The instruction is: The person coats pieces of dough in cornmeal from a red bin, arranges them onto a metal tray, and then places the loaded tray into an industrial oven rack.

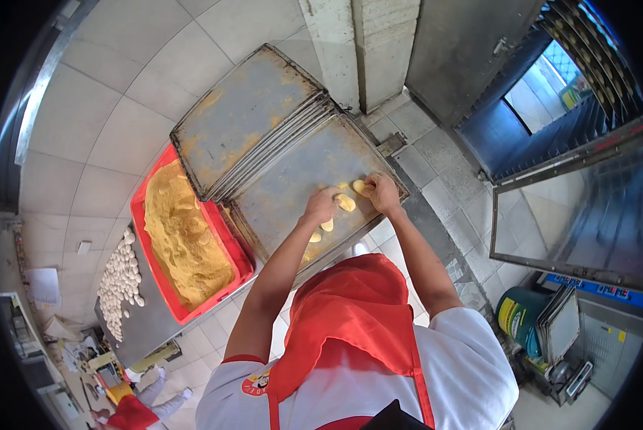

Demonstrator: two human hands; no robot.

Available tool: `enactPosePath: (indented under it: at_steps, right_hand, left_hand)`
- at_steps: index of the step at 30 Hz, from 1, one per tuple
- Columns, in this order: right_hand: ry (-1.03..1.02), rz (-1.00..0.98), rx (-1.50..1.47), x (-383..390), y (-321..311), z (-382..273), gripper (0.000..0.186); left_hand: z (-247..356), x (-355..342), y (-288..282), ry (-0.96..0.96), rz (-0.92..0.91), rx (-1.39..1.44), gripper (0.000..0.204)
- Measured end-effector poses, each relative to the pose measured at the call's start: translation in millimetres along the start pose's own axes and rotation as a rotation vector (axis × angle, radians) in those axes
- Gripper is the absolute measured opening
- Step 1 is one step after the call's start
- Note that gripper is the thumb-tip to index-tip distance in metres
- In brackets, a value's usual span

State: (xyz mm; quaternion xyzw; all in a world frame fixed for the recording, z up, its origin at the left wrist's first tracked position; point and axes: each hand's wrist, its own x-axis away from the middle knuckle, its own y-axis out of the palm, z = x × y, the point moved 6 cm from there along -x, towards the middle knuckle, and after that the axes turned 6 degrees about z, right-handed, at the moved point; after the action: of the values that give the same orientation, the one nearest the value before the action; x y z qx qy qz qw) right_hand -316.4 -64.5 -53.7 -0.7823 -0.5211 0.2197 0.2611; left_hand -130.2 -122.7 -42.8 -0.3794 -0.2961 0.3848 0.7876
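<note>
My right hand [384, 192] has its fingers closed on a flattened oval dough piece [362, 188] at the right end of a worn metal baking tray [286, 179]. Just left of it, my left hand [322, 205] is low over the same tray, its fingers curled together; what they hold, if anything, is hidden. Against those fingers lies another yellow-dusted dough piece [346, 203]. Two more pieces, a pale one [327, 225] and a smaller one [314, 238], are on the tray toward its near edge, partly behind my left forearm.
A stack of trays [246, 115] overlaps the tray's left side. Beside it stands a red crate [244, 269] of yellow crumbs [185, 236]. Many white dough balls [121, 279] lie on a grey table [149, 315]. An open-doored oven [551, 107] is at right; another person [139, 408] is lower left.
</note>
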Motion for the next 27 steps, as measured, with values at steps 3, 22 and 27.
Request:
enactPosePath:
  at_steps: [3,22,27]
  right_hand:
    - [-0.021,-0.041,0.010,1.2,4.9,-12.9,0.023]
    - [-0.161,0.011,0.384,48.0,32.3,-90.0,0.036]
    - [-0.093,-0.187,0.198,62.7,67.0,-112.2,0.035]
  left_hand:
    - [-1.7,-2.8,5.0,0.199,-0.058,-0.002,0.016]
    - [-102.7,154.8,-59.7,-0.153,0.467,-0.182,0.031]
    - [-62.2,134.6,-46.6,-0.023,0.369,-0.044,0.030]
